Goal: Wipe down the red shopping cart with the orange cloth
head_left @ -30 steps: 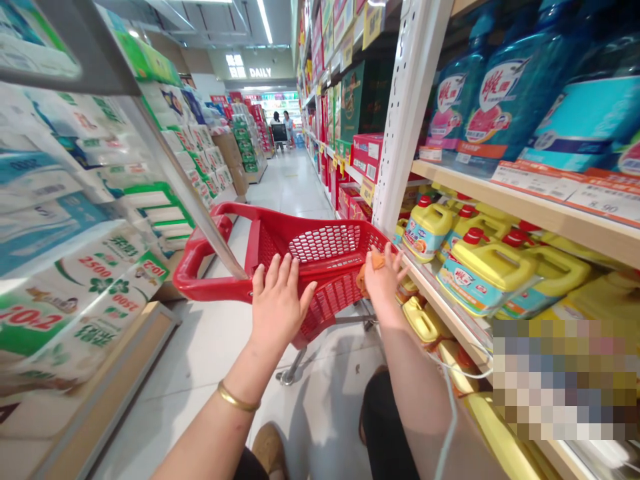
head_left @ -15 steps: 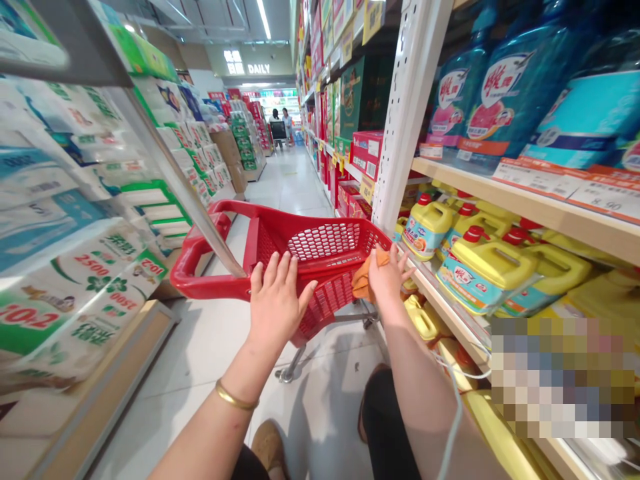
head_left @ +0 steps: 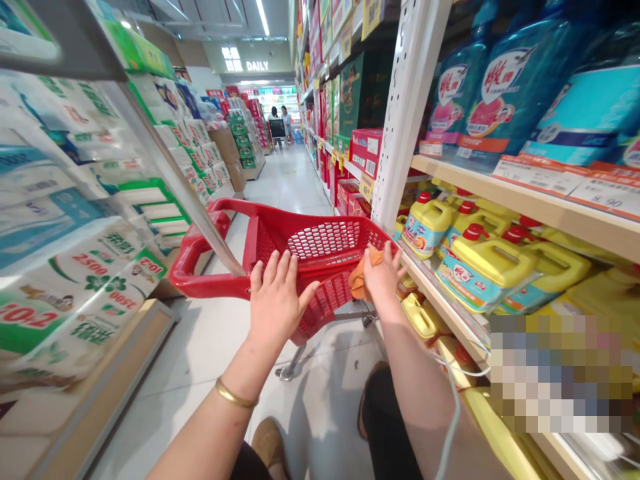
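Observation:
A red plastic shopping cart (head_left: 327, 297) stands on its metal legs in front of me. My left hand (head_left: 277, 293) lies over its near rim, palm down, with the fingers stretched out and spread. At the cart's right end is my right hand (head_left: 383, 280), holding a crumpled orange cloth (head_left: 359, 279) on the thumb side. The cloth is against the cart's rim; part of it is hidden behind the hand. A metal pole (head_left: 173, 180) rises from the cart toward the upper left.
Shelves on the right hold yellow detergent jugs (head_left: 470, 270) and blue pump bottles (head_left: 505, 87). Stacked tissue packs (head_left: 90, 287) line the left side. A white cord (head_left: 456, 420) hangs by my right forearm. Two people (head_left: 280, 120) are far down the aisle (head_left: 287, 177).
My right hand and the orange cloth have shifted slightly left along the cart's rim. My left hand and the cart look almost unchanged.

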Tool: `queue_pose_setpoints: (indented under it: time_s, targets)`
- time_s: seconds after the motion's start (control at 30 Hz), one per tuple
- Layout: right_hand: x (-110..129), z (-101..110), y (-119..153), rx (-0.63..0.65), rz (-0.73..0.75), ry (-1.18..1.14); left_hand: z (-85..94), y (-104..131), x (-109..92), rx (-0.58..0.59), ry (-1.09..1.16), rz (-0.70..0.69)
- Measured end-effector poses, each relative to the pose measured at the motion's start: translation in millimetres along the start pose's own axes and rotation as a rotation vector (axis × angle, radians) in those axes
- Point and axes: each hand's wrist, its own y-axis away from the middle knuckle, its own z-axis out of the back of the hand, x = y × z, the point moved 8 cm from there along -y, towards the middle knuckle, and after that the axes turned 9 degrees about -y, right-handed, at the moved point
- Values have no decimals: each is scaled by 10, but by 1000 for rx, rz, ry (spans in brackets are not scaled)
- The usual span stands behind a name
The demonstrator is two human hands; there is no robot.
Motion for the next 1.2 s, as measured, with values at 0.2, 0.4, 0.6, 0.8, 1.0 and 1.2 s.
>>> queue_pose_setpoints:
  time_s: [0.2, 0.4, 0.6, 0.8, 1.0, 1.2]
  targets:
    - [338, -168, 196, 77, 119, -95, -5, 9, -10, 13, 6, 13]
    - [1038, -324, 605, 263, 519, -167, -9, 2, 0, 24, -14, 0]
    - [-62, -17, -27, -12, -38, -13, -17, -4, 11, 34, 4, -3]
    - [647, -112, 420, 138, 289, -111, -4, 37, -4, 19, 71, -7]
    - [800, -238, 446, 225, 401, -129, 25, 22, -3, -13, 175, -12]
    - [-90, 50, 3, -5, -72, -65, 62, 27, -35, -31, 208, -24]
